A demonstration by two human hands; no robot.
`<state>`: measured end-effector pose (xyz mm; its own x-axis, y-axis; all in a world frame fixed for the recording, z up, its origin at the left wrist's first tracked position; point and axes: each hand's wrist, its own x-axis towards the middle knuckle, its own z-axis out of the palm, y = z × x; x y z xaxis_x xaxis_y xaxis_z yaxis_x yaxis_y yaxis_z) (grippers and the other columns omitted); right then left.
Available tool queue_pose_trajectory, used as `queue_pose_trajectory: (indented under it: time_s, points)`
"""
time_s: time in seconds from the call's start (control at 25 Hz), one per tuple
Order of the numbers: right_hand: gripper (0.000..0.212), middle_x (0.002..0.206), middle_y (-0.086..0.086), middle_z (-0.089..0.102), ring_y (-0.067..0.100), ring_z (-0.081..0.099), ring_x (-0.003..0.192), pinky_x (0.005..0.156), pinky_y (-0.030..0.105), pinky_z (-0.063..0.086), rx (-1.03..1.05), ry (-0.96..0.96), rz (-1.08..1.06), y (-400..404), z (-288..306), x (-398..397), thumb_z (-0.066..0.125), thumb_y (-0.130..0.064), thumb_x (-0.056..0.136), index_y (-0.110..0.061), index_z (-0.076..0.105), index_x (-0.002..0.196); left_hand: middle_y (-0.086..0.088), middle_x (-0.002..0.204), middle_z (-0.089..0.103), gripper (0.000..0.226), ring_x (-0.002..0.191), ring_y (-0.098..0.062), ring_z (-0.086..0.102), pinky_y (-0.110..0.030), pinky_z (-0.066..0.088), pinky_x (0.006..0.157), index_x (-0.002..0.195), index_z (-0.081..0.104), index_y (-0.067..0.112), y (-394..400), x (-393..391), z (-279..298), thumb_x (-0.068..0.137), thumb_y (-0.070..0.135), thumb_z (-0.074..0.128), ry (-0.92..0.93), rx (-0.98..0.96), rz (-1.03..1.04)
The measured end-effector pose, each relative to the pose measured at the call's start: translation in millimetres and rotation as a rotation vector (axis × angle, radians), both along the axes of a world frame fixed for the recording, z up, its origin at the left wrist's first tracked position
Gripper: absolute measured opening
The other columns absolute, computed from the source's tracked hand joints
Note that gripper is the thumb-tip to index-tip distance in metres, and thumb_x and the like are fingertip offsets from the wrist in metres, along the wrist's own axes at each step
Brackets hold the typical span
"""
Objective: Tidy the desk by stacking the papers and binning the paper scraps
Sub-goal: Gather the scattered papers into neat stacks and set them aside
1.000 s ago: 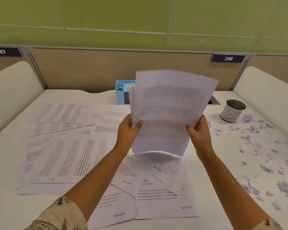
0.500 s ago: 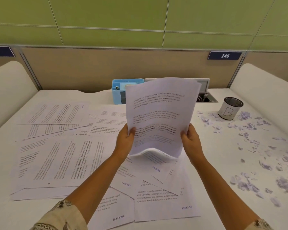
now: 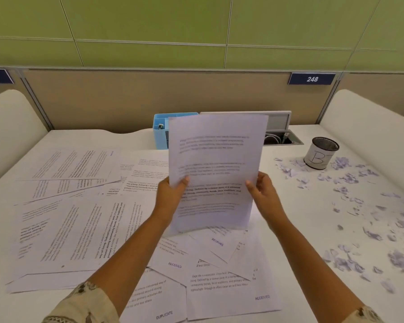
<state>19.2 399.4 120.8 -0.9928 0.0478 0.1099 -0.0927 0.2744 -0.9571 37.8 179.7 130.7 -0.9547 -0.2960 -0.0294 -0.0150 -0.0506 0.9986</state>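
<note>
Few sheets (image 3: 216, 169) are gathered, upright in both hands' closed grip (left (image 3: 170, 197), right (image 3: 265, 194)); papers (image 3: 65, 229) litter the surface's (image 3: 301, 229) left, scraps (image 3: 350, 262) its right, unbinned.

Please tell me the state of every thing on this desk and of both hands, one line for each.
left hand: grips the held sheets' left edge
right hand: grips their right edge
held sheets: upright, above the desk
loose papers: spread, overlapping, unstacked
paper scraps: scattered on the desk
mesh cup: upright, open
blue organiser: upright
</note>
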Motion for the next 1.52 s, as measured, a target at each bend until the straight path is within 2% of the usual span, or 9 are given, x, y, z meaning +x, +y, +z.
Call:
queue_pose_trajectory:
  time_s: [0.12,0.2,0.32,0.44,0.6,0.64,0.72,0.84,1.52]
  points:
    - [0.035,0.117,0.007,0.056,0.022,0.058,0.105,0.091,0.036,0.048,-0.134,-0.135,-0.135,22.9,-2.7,-10.0,0.052,-0.027,0.093,-0.015,0.044,0.125,0.0,0.101,0.065,0.027,0.088,-0.014,0.061,-0.019,0.052,0.07,0.112,0.06,0.011,-32.6,-2.8,0.1,0.086,0.016,0.064,0.039,0.114,0.191]
    - [0.04,0.121,0.012,0.055,0.024,0.058,0.103,0.087,0.037,0.049,-0.155,-0.315,-0.154,39.4,-18.3,-8.8,0.054,-0.027,0.092,-0.011,0.043,0.127,-0.001,0.11,0.061,0.039,0.094,-0.015,0.058,-0.02,0.048,0.07,0.123,0.055,0.01,-62.4,6.1,-13.5,0.085,0.016,0.064,-0.021,0.154,0.301]
    - [0.053,0.125,0.016,0.052,0.025,0.057,0.097,0.087,0.038,0.05,-0.004,-0.549,-0.193,55.8,-47.4,-8.2,0.056,-0.029,0.091,-0.004,0.038,0.134,-0.003,0.112,0.058,0.039,0.102,-0.02,0.054,-0.026,0.043,0.08,0.125,0.054,0.011,-97.1,28.3,-46.0,0.087,0.015,0.062,-0.187,0.155,0.323]
    - [0.063,0.126,0.018,0.053,0.026,0.058,0.084,0.093,0.042,0.049,0.222,-0.6,-0.277,54.1,-56.5,-15.7,0.056,-0.034,0.089,0.001,0.034,0.137,-0.006,0.118,0.056,0.041,0.102,-0.022,0.051,-0.036,0.041,0.088,0.128,0.051,0.01,-111.4,40.8,-73.5,0.088,0.012,0.061,-0.359,0.175,0.257]
    - [0.058,0.076,0.009,0.055,0.025,0.059,0.071,0.08,0.04,0.054,0.253,-0.602,-0.3,35.0,-56.8,-30.8,0.06,-0.039,0.086,0.007,0.048,0.119,-0.018,0.122,0.057,0.039,0.098,-0.031,0.057,-0.046,0.047,0.083,0.125,0.052,0.009,-118.8,45.2,-92.1,0.087,0.01,0.06,-0.463,0.158,0.187]
    - [0.061,0.074,0.009,0.056,0.025,0.06,0.072,0.078,0.038,0.053,0.326,-0.628,-0.277,28.2,-55.9,-34.8,0.062,-0.046,0.083,0.006,0.051,0.113,-0.019,0.122,0.057,0.039,0.098,-0.032,0.058,-0.047,0.047,0.084,0.125,0.052,0.009,-119.9,45.3,-94.7,0.087,0.01,0.061,-0.466,0.152,0.184]
    - [0.081,0.098,0.013,0.06,0.027,0.06,0.094,0.081,0.035,0.048,0.572,-0.695,-0.212,12.5,-56.4,-41.3,0.061,-0.064,0.073,0.004,0.048,0.115,-0.017,0.119,0.059,0.036,0.094,-0.031,0.059,-0.045,0.049,0.08,0.122,0.054,0.009,-119.3,45.5,-97.1,0.087,0.009,0.061,-0.469,0.141,0.194]
    - [0.096,0.125,0.013,0.045,0.026,0.044,0.118,0.091,0.035,0.042,0.777,-0.717,-0.241,-9.8,-66.6,-47.2,0.068,-0.067,0.064,-0.001,0.037,0.127,-0.016,0.11,0.061,0.031,0.086,-0.028,0.058,-0.04,0.048,0.072,0.118,0.056,0.008,-115.5,45.1,-97.5,0.087,0.007,0.061,-0.471,0.111,0.228]
    - [0.092,0.135,0.013,0.041,0.029,0.041,0.124,0.101,0.037,0.038,0.776,-0.627,-0.35,-38.0,-69.2,-50.2,0.074,-0.042,0.073,0.0,0.023,0.137,-0.018,0.111,0.062,0.027,0.095,-0.035,0.06,-0.049,0.05,0.081,0.114,0.058,0.008,-113.4,47.4,-103.3,0.087,0.013,0.061,-0.44,-0.012,0.231]
